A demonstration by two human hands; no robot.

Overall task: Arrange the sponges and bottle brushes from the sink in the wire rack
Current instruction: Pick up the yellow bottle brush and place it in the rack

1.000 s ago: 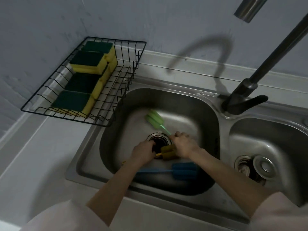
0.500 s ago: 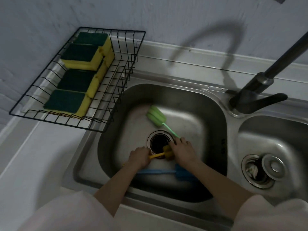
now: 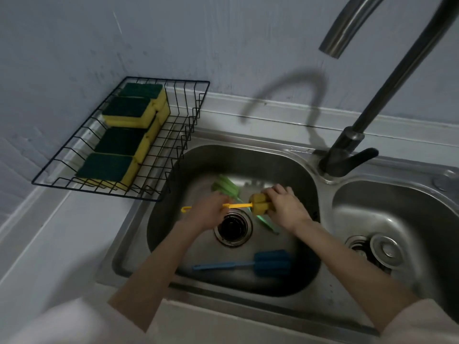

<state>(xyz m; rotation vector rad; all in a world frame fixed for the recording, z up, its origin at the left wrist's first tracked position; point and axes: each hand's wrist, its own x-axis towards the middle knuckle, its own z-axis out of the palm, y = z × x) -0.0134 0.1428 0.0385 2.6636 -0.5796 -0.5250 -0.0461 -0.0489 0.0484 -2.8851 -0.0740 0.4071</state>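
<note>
Lifting yellow brush (image 3: 250, 206) above sink (image 3: 248, 155): left hand (image 3: 211, 211) grips handle, right hand (image 3: 285, 207) grips sponge head. Sponges (image 3: 116, 145) already in wire rack (image 3: 188, 115); green brush (image 3: 224, 186) and blue brush (image 3: 260, 263) left in sink.

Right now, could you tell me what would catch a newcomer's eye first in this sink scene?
First, the yellow bottle brush held level over the left sink basin: the left hand grips its handle and the right hand grips its sponge head. Next, the green-and-yellow sponges lined up in the black wire rack at the wall, left of the basin. A blue bottle brush and a green bottle brush lie in the basin.
</note>
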